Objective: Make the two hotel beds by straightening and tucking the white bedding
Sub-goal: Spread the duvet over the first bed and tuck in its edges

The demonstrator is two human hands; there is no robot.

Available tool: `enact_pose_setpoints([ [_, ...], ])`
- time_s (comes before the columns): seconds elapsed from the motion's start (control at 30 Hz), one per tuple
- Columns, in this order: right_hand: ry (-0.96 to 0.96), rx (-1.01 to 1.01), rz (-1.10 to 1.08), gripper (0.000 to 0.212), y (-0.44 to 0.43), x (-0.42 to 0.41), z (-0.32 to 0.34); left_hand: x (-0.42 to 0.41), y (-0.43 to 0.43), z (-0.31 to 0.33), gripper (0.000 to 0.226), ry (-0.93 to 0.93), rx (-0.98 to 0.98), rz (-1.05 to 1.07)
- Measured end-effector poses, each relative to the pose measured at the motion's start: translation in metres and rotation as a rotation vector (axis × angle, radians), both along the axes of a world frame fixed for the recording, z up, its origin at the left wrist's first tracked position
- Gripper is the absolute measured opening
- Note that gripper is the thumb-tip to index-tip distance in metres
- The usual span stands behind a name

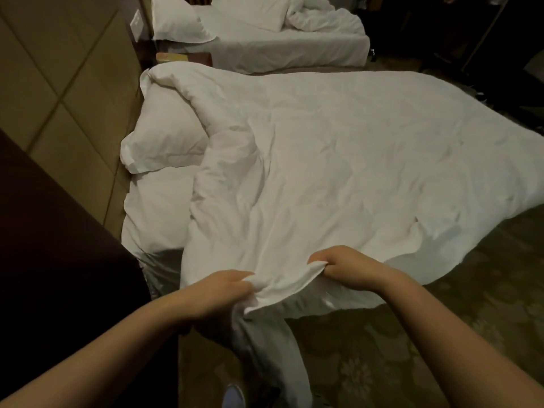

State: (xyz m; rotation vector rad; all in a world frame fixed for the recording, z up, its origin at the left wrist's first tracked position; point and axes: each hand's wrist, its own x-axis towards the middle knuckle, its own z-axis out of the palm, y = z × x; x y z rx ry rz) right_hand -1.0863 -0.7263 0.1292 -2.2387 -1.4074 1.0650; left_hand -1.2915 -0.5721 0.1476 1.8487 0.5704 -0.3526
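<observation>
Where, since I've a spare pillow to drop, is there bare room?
The sheet strip below the pillow, left of the duvet. On the far bed, the flat patch beside its heaped bedding. The duvet covers the rest; left hand and right hand grip its edge.

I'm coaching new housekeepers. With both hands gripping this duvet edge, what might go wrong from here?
1. The duvet hangs out over the carpet at the right; a tug from the left hand and right hand may drag it further askew.
2. Its hanging corner trails beside the shoe and may get stepped on.
</observation>
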Motion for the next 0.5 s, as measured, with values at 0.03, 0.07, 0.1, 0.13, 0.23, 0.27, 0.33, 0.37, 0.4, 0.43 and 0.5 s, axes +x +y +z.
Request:
enact_pose_setpoints([
  [0.03,0.008,0.019,-0.016,0.025,-0.002,0.0,0.001,0.006,-0.001,0.002,0.024,-0.005,0.025,0.003],
  [0.07,0.026,0.037,-0.02,0.024,-0.004,0.0,0.002,0.011,-0.003,0.004,0.021,-0.017,0.05,-0.001],
  [0.1,0.043,0.057,-0.015,0.024,-0.006,-0.002,0.003,0.017,-0.004,0.003,0.022,-0.034,0.061,-0.002],
  [0.13,0.05,0.074,-0.01,0.024,-0.007,-0.003,0.005,0.022,-0.005,0.003,0.024,-0.05,0.063,-0.002],
  [0.23,0.063,0.137,-0.06,0.031,-0.013,-0.004,0.007,0.037,-0.009,0.008,0.03,-0.074,0.088,0.002],
  [0.27,0.079,0.156,-0.093,0.032,-0.015,-0.003,0.008,0.041,-0.009,0.009,0.03,-0.08,0.088,0.019],
  [0.33,0.124,0.184,-0.146,0.03,-0.02,-0.003,0.011,0.046,-0.009,0.012,0.02,-0.081,0.086,0.051],
  [0.37,0.142,0.19,-0.159,0.03,-0.021,-0.003,0.013,0.047,-0.008,0.013,0.012,-0.073,0.089,0.057],
  [0.4,0.153,0.193,-0.164,0.029,-0.023,-0.003,0.014,0.047,-0.008,0.014,0.01,-0.07,0.09,0.06],
  [0.43,0.164,0.193,-0.163,0.029,-0.024,-0.003,0.017,0.048,-0.007,0.015,0.014,-0.058,0.099,0.063],
  [0.5,0.149,0.173,-0.134,0.037,-0.023,-0.005,0.026,0.052,-0.005,0.016,0.019,-0.03,0.14,0.057],
])
